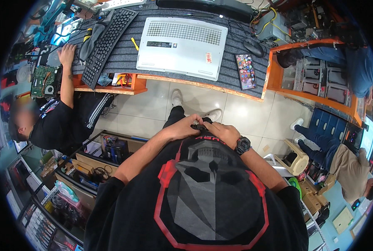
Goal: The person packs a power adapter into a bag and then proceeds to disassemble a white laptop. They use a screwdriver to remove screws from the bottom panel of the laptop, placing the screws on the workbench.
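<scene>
Both my hands are together at my waist, by the hem of my black shirt [213,180]. My left hand [185,127] has its fingers closed around a small black piece [199,126], whose exact kind I cannot make out. Against it, from the right, comes my right hand [225,134], its fingers bent inward and partly hidden. A black watch [243,144] is on my right wrist. Beyond my hands, a silver laptop [182,52] lies underside up on the grey striped mat [123,62] of the desk. Neither hand touches it.
Left of the laptop are a black keyboard [110,46] and a seated person [57,121] with one hand on the desk. To its right lie a phone [245,72] and a mouse [254,48]. A loaded shelf [90,165] stands at my left; other people are at the right.
</scene>
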### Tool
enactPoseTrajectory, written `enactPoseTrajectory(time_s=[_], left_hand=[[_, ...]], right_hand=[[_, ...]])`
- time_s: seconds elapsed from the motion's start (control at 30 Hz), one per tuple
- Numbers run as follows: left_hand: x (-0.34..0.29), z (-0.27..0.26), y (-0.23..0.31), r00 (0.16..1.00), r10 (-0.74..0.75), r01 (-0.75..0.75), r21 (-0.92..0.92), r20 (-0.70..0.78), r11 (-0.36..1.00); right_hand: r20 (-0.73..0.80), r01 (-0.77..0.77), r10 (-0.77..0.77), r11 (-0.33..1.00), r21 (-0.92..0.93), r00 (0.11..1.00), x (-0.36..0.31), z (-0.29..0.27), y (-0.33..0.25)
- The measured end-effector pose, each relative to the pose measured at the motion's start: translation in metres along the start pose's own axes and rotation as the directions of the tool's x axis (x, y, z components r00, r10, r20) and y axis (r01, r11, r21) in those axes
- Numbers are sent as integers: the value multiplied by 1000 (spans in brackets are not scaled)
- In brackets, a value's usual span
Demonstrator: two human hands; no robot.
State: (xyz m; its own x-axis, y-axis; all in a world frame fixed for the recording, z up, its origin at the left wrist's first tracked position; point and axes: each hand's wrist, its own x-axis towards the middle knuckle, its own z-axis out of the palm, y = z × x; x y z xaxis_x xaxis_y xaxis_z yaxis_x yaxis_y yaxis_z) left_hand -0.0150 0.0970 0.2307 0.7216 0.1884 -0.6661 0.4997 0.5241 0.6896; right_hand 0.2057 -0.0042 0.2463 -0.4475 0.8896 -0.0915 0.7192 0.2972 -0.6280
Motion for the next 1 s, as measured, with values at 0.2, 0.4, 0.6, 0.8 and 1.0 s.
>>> enactPoseTrajectory(time_s=[0.2,0.4,0.6,0.8,1.0], left_hand=[[-6,-3,2,999,9,-11,-42,-40,999],[-1,0,-1,998,41,-41,3,-39,999],[6,9,-2,998,55,-54,84,-8,995],[18,3,-31,989,142,-119,314,-49,942],[-74,-27,-70,962,173,17,679,-211,734]], right_hand=[[-58,-16,16,1000,0,998,-4,0,0],[-48,-21,20,1000,-10,999,-6,2,2],[14,25,-26,998,63,1000,-8,3,10],[166,-69,53,994,89,985,-10,-10,13],[567,-529,491,841,-111,662,-136,-16,21]])
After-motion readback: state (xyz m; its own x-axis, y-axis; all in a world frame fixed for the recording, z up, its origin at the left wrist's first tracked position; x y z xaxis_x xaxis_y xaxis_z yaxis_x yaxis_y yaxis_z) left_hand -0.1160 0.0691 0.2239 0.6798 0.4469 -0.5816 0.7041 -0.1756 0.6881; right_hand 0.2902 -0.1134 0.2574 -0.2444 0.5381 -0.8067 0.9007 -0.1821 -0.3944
